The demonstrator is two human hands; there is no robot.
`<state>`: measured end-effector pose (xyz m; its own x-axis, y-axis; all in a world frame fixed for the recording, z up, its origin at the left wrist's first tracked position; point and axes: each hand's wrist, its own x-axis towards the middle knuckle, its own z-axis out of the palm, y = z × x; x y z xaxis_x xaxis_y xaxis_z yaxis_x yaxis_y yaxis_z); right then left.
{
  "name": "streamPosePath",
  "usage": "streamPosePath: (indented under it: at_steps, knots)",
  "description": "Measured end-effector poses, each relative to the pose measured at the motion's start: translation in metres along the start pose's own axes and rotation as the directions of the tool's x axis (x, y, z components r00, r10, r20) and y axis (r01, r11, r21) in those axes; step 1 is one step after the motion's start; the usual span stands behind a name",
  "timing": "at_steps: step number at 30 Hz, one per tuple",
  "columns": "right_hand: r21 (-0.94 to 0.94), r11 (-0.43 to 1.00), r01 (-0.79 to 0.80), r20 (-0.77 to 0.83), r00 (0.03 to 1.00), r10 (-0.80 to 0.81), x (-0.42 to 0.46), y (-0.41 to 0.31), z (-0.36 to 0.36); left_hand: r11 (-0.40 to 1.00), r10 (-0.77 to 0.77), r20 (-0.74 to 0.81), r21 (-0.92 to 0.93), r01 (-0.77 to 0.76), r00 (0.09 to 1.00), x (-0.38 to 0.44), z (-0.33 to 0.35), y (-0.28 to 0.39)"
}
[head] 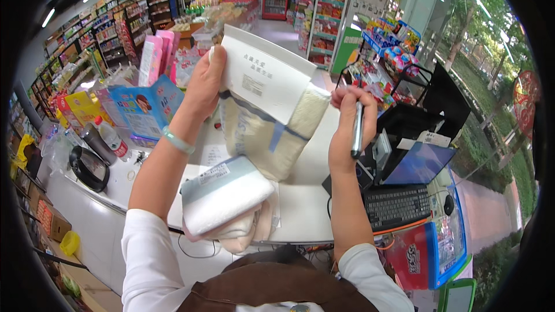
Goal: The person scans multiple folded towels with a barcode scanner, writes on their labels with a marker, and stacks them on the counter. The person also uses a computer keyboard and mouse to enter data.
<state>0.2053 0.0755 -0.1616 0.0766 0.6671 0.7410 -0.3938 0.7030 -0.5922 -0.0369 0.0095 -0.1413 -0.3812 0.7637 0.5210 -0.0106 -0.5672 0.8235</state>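
My left hand (209, 82) grips the upper left corner of a white cardboard sleeve (264, 71), which bears printing and a barcode label. A cream towel (260, 138) with blue-grey bands hangs from the sleeve above the counter. Near the towel's right edge, my right hand (355, 117) holds a silver and black pen (357, 132), its dark end pointing down; whether its fingertips touch the towel I cannot tell. Below, a folded white and grey-blue towel (227, 201) with a barcode label lies on pinkish towels (243, 236) at the counter's near edge.
On the white counter (303, 212), a keyboard (396, 208) and monitors (420, 160) stand at right. A water bottle (113, 141), a dark tumbler (97, 145), a black-handled kettle (89, 169) and a blue box (145, 106) are at left. Snack racks (327, 21) stand beyond.
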Motion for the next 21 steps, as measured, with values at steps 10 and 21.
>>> streamPosePath:
  at_steps: [10, 21]
  knots:
    - [-0.170, 0.757, 0.631, 0.290, 0.766, -0.574, -0.001, -0.052, 0.011, 0.600, 0.449, 0.582, -0.759, 0.254, 0.678, 0.077, 0.061, 0.032]
    - [0.285, 0.896, 0.340, 0.325, 0.845, -0.424, -0.002, -0.105, 0.000, 0.242, 0.178, 0.794, -0.608, 0.756, 0.581, -0.021, 0.168, 0.044]
